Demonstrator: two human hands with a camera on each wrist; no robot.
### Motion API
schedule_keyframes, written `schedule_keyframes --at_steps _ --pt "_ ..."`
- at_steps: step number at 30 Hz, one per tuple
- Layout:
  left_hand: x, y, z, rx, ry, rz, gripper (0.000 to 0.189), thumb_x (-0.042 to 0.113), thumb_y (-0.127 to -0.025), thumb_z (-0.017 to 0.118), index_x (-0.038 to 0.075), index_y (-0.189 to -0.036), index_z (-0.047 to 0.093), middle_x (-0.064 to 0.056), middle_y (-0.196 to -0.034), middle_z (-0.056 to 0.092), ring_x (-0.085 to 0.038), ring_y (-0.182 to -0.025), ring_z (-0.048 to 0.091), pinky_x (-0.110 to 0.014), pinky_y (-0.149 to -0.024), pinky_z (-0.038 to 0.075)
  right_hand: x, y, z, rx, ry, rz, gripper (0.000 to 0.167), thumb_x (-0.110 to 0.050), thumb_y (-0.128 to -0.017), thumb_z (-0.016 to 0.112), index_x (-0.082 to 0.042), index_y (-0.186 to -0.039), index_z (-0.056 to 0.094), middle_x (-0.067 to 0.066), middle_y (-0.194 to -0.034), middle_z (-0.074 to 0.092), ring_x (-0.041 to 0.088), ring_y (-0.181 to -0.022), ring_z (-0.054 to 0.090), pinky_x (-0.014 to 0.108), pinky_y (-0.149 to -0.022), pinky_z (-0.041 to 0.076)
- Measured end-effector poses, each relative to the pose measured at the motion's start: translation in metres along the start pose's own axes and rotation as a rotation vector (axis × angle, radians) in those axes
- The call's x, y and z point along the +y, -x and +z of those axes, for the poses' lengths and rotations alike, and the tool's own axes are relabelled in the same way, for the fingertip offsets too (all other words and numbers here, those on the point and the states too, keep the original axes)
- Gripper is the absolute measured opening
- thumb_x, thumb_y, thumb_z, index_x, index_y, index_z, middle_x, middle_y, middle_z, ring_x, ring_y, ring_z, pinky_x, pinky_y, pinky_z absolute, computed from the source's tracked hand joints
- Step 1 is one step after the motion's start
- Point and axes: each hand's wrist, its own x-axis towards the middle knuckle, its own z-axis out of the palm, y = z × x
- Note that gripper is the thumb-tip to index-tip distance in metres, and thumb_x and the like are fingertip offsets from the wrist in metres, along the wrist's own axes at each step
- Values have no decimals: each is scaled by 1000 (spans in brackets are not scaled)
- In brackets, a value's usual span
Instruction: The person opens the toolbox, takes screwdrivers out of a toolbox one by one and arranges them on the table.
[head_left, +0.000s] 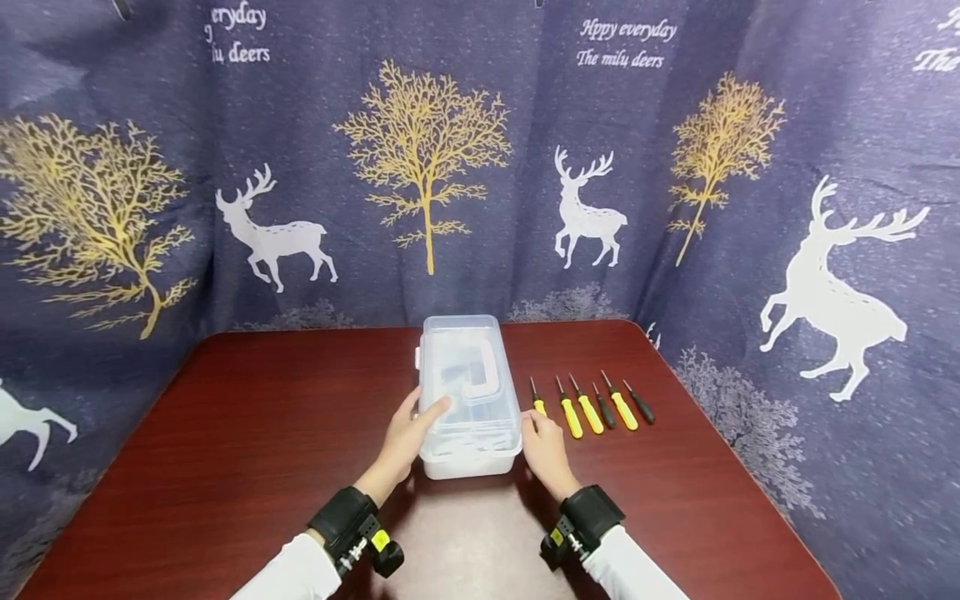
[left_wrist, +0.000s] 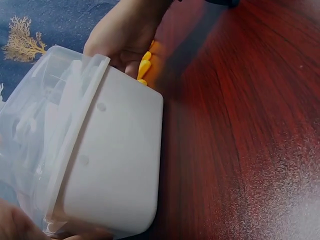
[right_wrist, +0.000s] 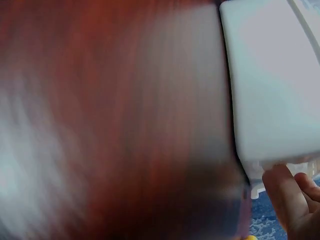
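Note:
A plastic storage box [head_left: 468,468] with a white base and a clear lid [head_left: 450,346] stands lengthwise on the table, its lid down. A white handle [head_left: 483,375] lies folded on the lid, and a latch shows on the left side. My left hand [head_left: 405,433] holds the box's left side near the front, thumb over the lid. At the opposite side, my right hand [head_left: 545,446] grips the edge by the front right corner. Its bent fingers [right_wrist: 281,187] meet the side wall in the right wrist view.
Several screwdrivers lie in a row right of the box, some with yellow handles [head_left: 588,414] and some with black handles [head_left: 643,408]. They rest on a dark red wooden table [head_left: 285,417]. A blue curtain [head_left: 480,233] printed with deer and trees hangs behind it.

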Motion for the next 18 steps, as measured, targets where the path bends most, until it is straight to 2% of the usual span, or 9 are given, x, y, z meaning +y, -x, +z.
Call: schedule_keyframes --at_steps 3,8,14,18 --pt "0 0 3 4 9 1 84 49 -84 65 15 -152 28 -17 -155 34 -36 -135 43 -52 -108 38 0 -6 -4 -18 26 1 29 -19 -99 43 -7 -105 69 10 -87 70 13 -68 58 27 -66 45" --pt "4 0 6 9 27 18 81 47 -86 65 16 -151 29 -15 -155 35 -35 -134 45 -51 -108 38 -4 -28 -9 -14 82 -13 28 -21 -97 47 -7 -108 68 13 -102 72 22 -90 66 35 -78 50" --pt "3 0 3 20 31 28 80 46 -86 64 17 -151 30 -15 -154 36 -34 -132 47 -50 -108 39 -12 -58 -8 -14 112 -60 28 -17 -97 44 -4 -109 66 17 -108 70 30 -100 64 44 -85 50" --pt "1 3 1 36 15 16 80 49 -85 64 17 -151 31 -15 -153 38 -32 -129 50 -49 -107 40 -15 -75 0 -80 86 -46 32 -20 -100 40 -6 -117 63 16 -118 67 31 -109 61 47 -92 47"
